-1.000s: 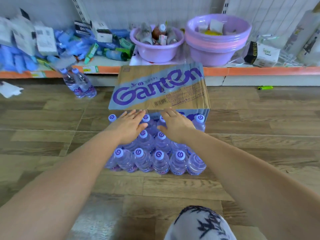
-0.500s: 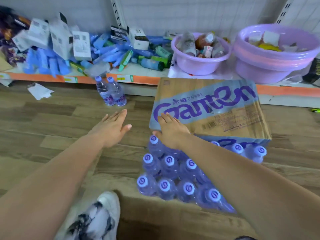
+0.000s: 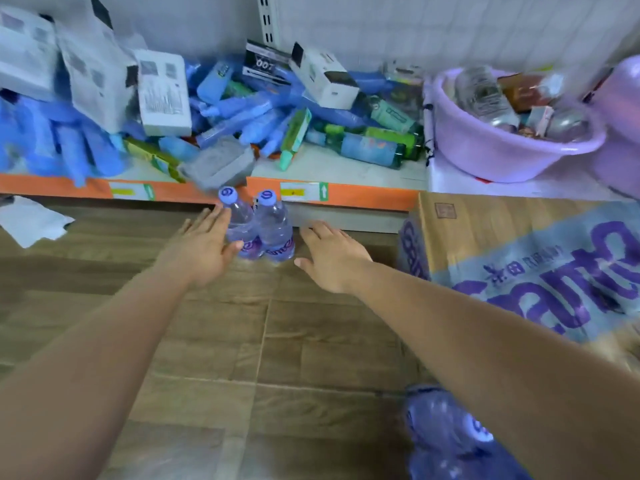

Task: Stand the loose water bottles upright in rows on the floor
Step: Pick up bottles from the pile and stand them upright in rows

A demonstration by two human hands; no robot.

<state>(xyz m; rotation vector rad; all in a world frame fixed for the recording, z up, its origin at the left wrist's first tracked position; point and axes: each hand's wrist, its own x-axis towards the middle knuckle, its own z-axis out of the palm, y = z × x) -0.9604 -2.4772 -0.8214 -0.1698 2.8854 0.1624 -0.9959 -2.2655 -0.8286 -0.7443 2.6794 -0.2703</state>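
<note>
Between the hands: two water bottles (image 3: 259, 226) stand upright, touching, on the floor (image 3: 242, 341).
Left hand (image 3: 204, 251): spread, thumb against the left bottle.
Right hand (image 3: 332, 258): spread, empty, just beside the right bottle.
Right of both hands: cardboard box (image 3: 519, 271).

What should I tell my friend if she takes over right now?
Left hand: open, empty, against the left bottle of the two bottles. Right hand: open, empty, just right of the pair, not touching.
The two bottles stand upright, side by side on the floor by the orange shelf edge.
Done: a group of bottles shows at the bottom right beside the cardboard box, blurred.
Left: probably grab the pair and add them to the rows.
</note>
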